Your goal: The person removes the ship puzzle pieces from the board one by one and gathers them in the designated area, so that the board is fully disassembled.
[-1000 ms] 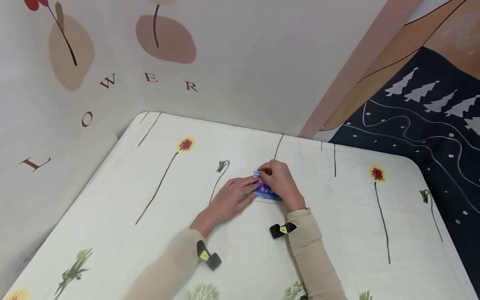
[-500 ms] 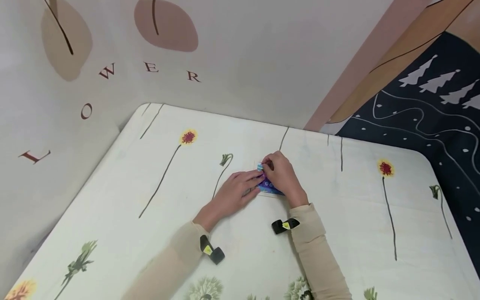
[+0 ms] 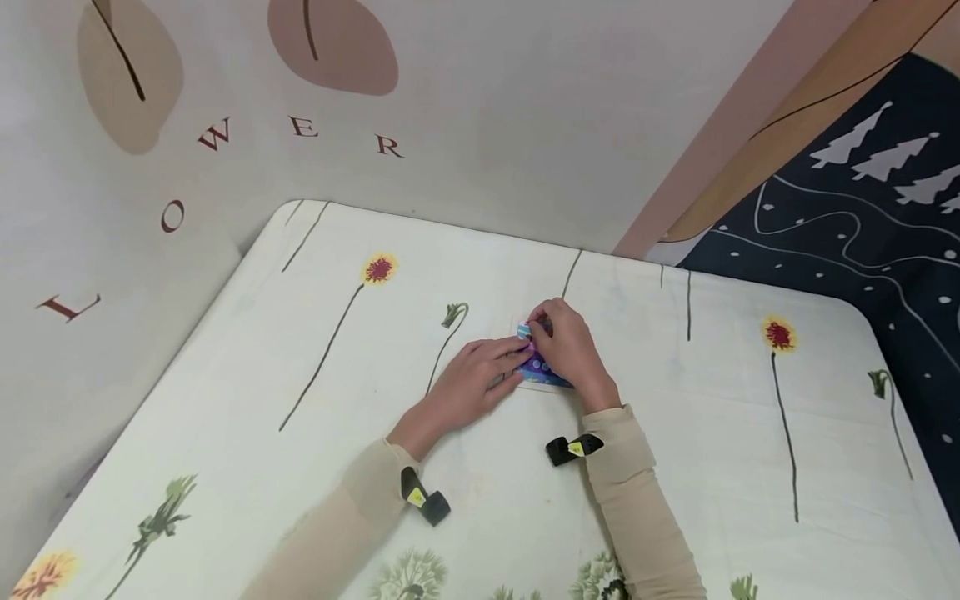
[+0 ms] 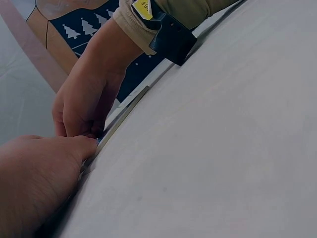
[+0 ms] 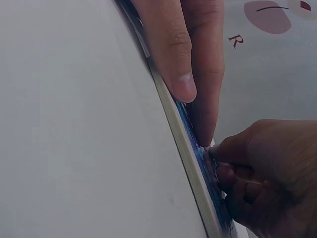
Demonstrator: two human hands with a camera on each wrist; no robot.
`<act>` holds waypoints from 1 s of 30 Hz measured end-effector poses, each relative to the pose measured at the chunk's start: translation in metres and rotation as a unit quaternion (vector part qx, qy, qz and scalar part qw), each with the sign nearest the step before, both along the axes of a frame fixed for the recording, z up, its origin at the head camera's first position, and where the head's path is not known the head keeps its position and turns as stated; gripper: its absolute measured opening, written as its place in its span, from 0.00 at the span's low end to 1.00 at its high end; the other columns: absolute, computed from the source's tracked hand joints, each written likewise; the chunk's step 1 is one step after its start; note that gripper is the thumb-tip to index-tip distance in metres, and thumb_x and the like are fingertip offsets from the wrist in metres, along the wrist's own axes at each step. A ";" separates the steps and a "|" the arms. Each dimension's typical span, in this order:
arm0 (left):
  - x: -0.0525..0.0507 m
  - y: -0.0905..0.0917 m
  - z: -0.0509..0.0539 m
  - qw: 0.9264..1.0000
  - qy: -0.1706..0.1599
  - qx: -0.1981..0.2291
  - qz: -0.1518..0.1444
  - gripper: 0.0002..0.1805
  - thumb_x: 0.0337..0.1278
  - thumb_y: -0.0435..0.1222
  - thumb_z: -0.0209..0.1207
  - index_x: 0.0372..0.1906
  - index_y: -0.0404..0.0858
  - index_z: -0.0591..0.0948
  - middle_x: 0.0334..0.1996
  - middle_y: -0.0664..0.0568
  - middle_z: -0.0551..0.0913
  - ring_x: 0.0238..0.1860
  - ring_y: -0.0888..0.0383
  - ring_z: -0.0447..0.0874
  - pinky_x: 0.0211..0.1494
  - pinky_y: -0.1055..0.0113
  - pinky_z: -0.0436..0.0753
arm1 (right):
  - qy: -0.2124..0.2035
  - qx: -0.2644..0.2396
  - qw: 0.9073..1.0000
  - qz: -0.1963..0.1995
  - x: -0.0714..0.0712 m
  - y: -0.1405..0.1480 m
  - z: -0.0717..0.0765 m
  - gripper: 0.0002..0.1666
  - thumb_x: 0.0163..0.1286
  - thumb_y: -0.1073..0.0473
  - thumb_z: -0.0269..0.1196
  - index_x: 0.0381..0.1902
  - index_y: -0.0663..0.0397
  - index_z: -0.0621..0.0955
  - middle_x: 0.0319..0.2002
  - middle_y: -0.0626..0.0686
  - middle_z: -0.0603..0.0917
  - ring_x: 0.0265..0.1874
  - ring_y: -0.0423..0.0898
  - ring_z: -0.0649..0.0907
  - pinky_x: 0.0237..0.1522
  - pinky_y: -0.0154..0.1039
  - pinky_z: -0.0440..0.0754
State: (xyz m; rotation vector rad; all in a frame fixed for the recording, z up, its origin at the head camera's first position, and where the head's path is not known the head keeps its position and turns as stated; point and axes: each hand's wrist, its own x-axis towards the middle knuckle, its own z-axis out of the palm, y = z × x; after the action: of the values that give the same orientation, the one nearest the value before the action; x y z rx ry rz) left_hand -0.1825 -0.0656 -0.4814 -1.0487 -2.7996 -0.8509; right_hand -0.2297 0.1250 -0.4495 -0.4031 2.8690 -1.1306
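Note:
A thin board printed in purple and blue lies flat on the cloth, partly hidden by both hands. Its pale, wood-like edge shows in the right wrist view. My left hand rests on the board's left side with its fingers stretched out. At the board's upper part, my right hand has thumb and fingertips pinched together on a small piece, mostly covered by the fingers. A light-blue-and-white striped patch shows beside those fingertips. In the left wrist view the right hand bends down close to the left hand.
The table has a white cloth printed with flowers and stems. Behind it hangs a pale fabric wall with letters, and a dark tree-patterned panel stands at the right. Black wrist cameras sit on both sleeves.
The head view has shifted, so the table appears a little higher. Both hands keep nearly the same place on the board, with only slight motion of the right fingertips.

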 end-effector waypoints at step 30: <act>0.000 0.000 0.002 1.000 0.006 -0.026 -0.010 0.25 0.82 0.45 0.50 0.75 0.43 0.72 0.75 0.56 0.71 0.78 0.56 0.62 0.75 0.52 0.65 | -0.035 -0.056 0.997 0.027 -0.001 0.007 -0.002 0.16 0.76 0.70 0.56 0.56 0.64 0.84 0.52 0.60 0.82 0.36 0.51 0.77 0.40 0.43 0.75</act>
State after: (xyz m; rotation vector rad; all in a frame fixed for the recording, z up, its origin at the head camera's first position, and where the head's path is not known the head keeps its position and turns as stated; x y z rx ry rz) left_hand -0.1825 -0.0660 -0.4796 -1.0861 -2.8207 -0.7749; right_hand -0.2308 0.1319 -0.4513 -0.4332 2.7254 -1.2738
